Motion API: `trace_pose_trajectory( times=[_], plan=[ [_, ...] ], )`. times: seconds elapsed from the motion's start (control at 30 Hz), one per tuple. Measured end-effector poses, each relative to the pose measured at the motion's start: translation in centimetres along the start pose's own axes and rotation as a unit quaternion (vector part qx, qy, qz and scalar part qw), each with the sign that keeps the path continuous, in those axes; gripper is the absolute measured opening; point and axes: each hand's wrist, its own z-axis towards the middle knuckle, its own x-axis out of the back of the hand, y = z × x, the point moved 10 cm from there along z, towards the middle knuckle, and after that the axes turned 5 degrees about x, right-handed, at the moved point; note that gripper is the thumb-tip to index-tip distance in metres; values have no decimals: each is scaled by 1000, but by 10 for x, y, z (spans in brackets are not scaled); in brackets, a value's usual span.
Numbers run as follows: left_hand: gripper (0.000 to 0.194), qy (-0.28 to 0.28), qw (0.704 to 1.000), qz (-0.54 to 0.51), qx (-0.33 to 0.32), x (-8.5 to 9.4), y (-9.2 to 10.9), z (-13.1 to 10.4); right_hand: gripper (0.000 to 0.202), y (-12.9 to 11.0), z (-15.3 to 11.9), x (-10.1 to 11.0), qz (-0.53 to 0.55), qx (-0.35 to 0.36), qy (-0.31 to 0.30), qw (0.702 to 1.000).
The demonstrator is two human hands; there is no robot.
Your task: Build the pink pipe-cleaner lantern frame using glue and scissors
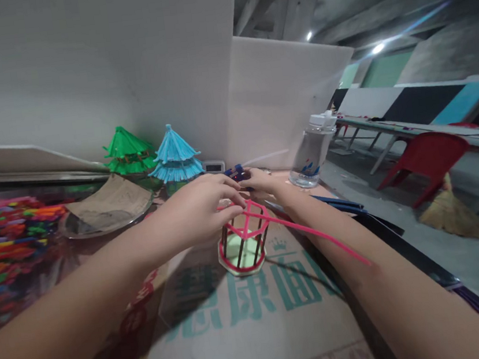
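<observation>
A small eight-sided frame [244, 243] stands in front of me, with thin dark posts between a pale green, red-edged base and a pink pipe-cleaner top. A long pink pipe cleaner [316, 232] sticks out from that top across my right forearm. My left hand [209, 199] is at the upper left of the frame, fingers bent and thumb pinching at its pink pipe cleaner; the fingertips are partly hidden. Just behind the frame, my right hand [261, 181] is closed around a dark blue glue gun [235, 172] with a translucent stick [263, 157] behind it.
Green [127, 149] and blue [174, 155] pagoda-like roofs stand at the back. To the left are a metal bowl [97, 226] with cardboard over it and many colourful pipe cleaners [7, 243]. A clear pump bottle [312, 156] stands at right, beyond printed cardboard [250, 341].
</observation>
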Motion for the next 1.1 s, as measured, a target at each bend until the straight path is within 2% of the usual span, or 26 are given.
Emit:
trace_pose_trajectory(
  times=[0.17,0.33,0.47,0.57,0.7,0.83,0.93,1.0,1.1],
  plan=[
    [17,-5,1000,5,-1,-5,2,0,19,-4,2,-4,-25,-16,39,999],
    [17,6,999,18,-27,-5,9,0,12,-10,-10,16,-34,-13,76,996],
    [16,20,997,37,-58,1,17,-2,18,-25,-37,42,-20,11,94,995],
    [16,20,997,38,-57,2,17,-3,26,-36,-66,59,4,43,107,993],
    [19,19,999,36,-33,0,12,-3,27,-41,-104,68,89,83,96,988],
    [24,-10,1000,4,12,-3,1,-4,25,-43,-125,66,149,118,69,979],
    [42,-24,996,-59,58,1,-13,-5,26,-43,-129,63,165,117,68,977],
    [67,-43,992,-98,72,1,-17,-8,23,-43,-130,59,160,114,65,978],
    [106,-97,989,-106,44,-7,-10,-11,26,-42,-128,54,144,109,64,982]
  ],
)
